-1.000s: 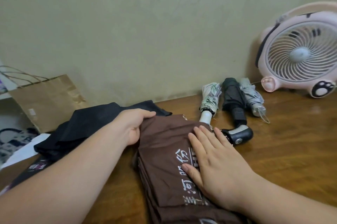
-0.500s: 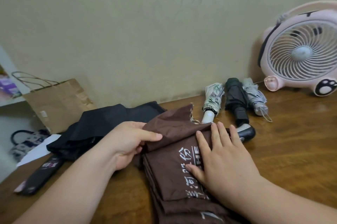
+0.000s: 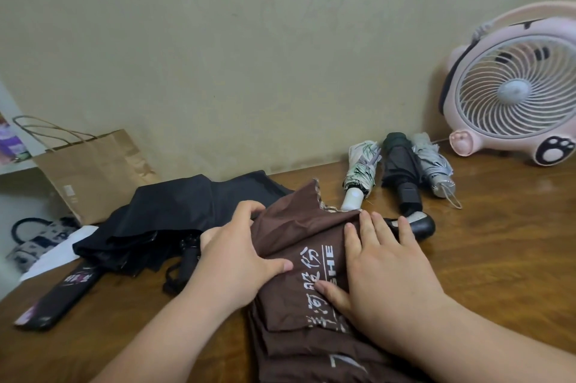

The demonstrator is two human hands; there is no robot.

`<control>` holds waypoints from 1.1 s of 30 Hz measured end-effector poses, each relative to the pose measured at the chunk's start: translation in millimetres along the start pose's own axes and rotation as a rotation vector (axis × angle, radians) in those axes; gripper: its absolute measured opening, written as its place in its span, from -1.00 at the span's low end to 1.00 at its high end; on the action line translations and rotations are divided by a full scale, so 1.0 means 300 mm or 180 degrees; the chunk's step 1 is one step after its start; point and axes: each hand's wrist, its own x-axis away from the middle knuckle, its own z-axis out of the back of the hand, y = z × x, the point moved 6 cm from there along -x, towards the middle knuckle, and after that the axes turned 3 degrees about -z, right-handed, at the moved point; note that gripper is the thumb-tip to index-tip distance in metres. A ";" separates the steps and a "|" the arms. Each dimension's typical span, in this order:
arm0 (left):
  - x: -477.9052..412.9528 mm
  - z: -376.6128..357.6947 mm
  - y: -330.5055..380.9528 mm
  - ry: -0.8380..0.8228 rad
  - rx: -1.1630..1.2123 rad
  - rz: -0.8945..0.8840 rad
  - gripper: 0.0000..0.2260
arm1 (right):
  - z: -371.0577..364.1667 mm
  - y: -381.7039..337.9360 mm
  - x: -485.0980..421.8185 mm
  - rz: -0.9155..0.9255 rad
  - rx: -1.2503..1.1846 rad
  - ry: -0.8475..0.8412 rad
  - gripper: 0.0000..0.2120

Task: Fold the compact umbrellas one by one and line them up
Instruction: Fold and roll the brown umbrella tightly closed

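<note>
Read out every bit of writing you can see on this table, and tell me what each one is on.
"股份", with Latin letters ending "HE" beside it: white print on the brown umbrella; the characters below are partly hidden by the right hand.
Print on the black sleeve: too blurred to read.
Label on the paper bag: too small to read.
Pink fan: no text, only a paw picture.

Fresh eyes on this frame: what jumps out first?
The brown fabric umbrella with white lettering fills the near centre, the left hand gripping a fold while the right hand presses it flat. Behind, three folded compact umbrellas lie side by side by the wall, beside a pink animal-shaped desk fan at far right.
</note>
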 end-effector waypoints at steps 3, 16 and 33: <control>0.013 -0.015 0.001 0.0166 -0.0054 -0.0162 -0.36 | 0.028 0.023 -0.002 0.0041 0.0058 -0.0083 -0.05; 0.053 -0.045 0.012 0.0169 0.0051 -0.0514 -0.34 | 0.211 0.099 -0.077 -0.0113 -0.2465 0.0462 -0.65; 0.038 -0.045 -0.040 0.0495 -0.0037 -0.1014 -0.19 | 0.205 -0.054 -0.314 -0.0452 -0.4695 -0.1000 -0.59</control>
